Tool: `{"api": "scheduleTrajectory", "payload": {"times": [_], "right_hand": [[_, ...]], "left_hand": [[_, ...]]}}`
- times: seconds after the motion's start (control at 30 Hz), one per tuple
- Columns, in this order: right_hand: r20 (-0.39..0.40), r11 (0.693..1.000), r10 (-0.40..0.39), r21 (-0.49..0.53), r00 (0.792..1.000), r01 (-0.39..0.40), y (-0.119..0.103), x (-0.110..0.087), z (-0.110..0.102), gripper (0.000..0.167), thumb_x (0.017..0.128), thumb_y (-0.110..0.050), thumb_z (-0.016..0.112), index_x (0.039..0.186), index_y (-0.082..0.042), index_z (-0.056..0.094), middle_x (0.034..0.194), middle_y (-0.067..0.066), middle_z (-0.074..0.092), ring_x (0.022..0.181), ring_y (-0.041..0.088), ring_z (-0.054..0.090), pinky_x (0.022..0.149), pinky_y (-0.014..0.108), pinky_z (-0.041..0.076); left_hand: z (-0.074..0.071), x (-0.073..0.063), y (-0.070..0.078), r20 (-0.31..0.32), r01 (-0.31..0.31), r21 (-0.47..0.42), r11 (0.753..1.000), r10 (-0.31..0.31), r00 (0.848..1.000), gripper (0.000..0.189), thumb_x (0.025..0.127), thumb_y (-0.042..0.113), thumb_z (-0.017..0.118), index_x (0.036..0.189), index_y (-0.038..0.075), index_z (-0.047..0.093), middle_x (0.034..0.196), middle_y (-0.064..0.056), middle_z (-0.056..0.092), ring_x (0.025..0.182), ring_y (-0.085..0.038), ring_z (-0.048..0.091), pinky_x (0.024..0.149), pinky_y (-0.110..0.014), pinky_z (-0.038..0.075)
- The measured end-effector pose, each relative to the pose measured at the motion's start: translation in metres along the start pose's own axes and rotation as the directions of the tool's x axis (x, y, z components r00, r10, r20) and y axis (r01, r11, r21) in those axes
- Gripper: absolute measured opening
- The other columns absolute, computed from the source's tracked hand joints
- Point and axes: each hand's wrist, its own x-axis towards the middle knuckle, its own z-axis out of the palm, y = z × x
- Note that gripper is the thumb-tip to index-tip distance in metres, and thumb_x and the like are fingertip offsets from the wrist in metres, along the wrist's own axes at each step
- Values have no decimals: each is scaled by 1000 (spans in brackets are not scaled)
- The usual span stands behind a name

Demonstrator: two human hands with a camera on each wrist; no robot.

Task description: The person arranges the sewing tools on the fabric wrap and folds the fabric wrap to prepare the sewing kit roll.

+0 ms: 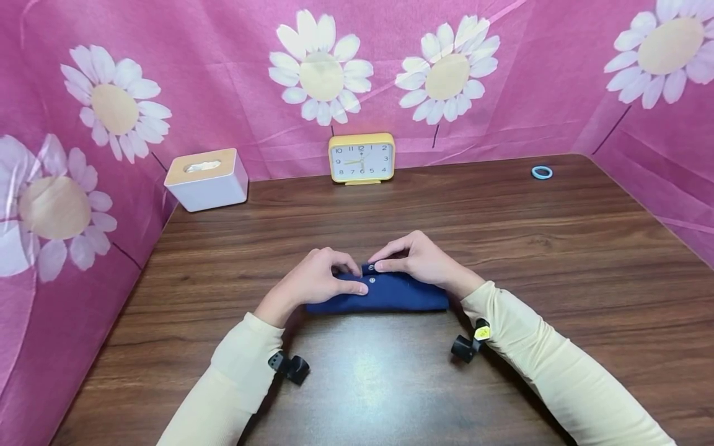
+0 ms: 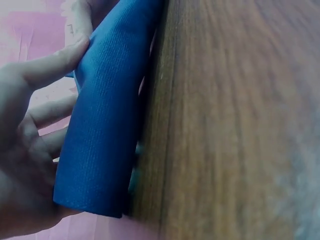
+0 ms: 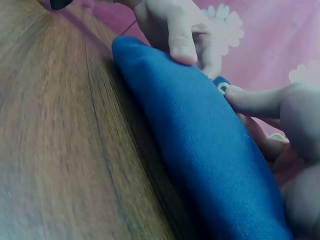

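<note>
A folded or rolled piece of dark blue cloth (image 1: pixel 401 294) lies lengthwise on the table before me. What the whole cloth item is, I cannot tell. One metal snap stud (image 1: pixel 372 280) sits near its upper edge, and a short blue strap (image 1: pixel 368 269) with another snap rises just above. My left hand (image 1: pixel 320 280) grips the roll from the left, thumb on the front and fingers behind it. Between thumb and fingers, my right hand (image 1: pixel 421 263) pinches the strap; its snap (image 3: pixel 223 87) shows beside the thumb tip in the right wrist view. The two snaps are apart.
At the back left of the wooden table (image 1: pixel 223 241) stands a tissue box (image 1: pixel 206 183). A yellow clock (image 1: pixel 361 159) is at the back middle, and a light blue ring (image 1: pixel 542 172) lies at the back right. Pink flowered cloth (image 1: pixel 234 80) hangs behind and at the sides.
</note>
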Motion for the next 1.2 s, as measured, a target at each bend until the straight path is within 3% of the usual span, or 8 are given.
{"api": "scheduleTrajectory", "payload": {"times": [0.27, 0.43, 0.67, 0.87, 1.03, 1.2], "right_hand": [[-68, 988, 109, 118, 992, -100, -2, 0, 5, 17, 89, -8, 75, 105, -1, 78, 91, 4, 78, 75, 4, 67, 66, 21, 53], [-82, 985, 123, 132, 989, -111, -2, 0, 4, 19, 90, -10, 75, 106, 1, 77, 83, -2, 76, 71, 5, 64, 63, 21, 50], [-84, 987, 124, 108, 989, -115, -5, 1, 5, 20, 90, -12, 76, 106, -1, 78, 85, 2, 77, 72, 6, 66, 64, 22, 51], [-98, 989, 120, 100, 988, -110, -5, 2, 5, 20, 90, -12, 76, 106, -1, 78, 84, 3, 76, 73, 8, 66, 63, 22, 51], [-135, 990, 104, 104, 985, -90, -6, 2, 7, 18, 90, -10, 75, 105, 1, 78, 82, 3, 75, 70, 9, 63, 60, 23, 48], [-175, 990, 106, 113, 979, -87, -5, 2, 9, 18, 91, -9, 74, 104, 3, 77, 79, 4, 74, 67, 13, 62, 57, 25, 47]], "left_hand": [[2, 2, -3, -4, -45, -11, 999, 45, 999, 15, 85, 34, 81, 90, 21, 80, 86, 10, 75, 81, -5, 65, 78, -28, 51], [2, 1, -2, 1, -64, -4, 998, 64, 998, 21, 87, 35, 79, 102, 20, 80, 98, 7, 78, 91, -6, 69, 84, -30, 53], [-1, -1, -1, 9, -126, 5, 992, 126, 992, 25, 89, 33, 77, 107, 15, 80, 103, 1, 78, 96, -8, 71, 85, -31, 54], [-2, -3, 0, 22, -93, 32, 995, 92, 996, 23, 89, 34, 77, 106, 19, 81, 106, 5, 78, 99, -12, 60, 88, -32, 45], [-1, -2, -1, 22, -117, 17, 993, 116, 993, 23, 88, 32, 78, 105, 17, 81, 105, 3, 78, 101, -13, 65, 87, -32, 49], [0, -2, 0, 26, -93, 17, 996, 93, 995, 22, 87, 32, 79, 104, 17, 81, 104, 3, 78, 102, -14, 60, 88, -33, 47]]}}
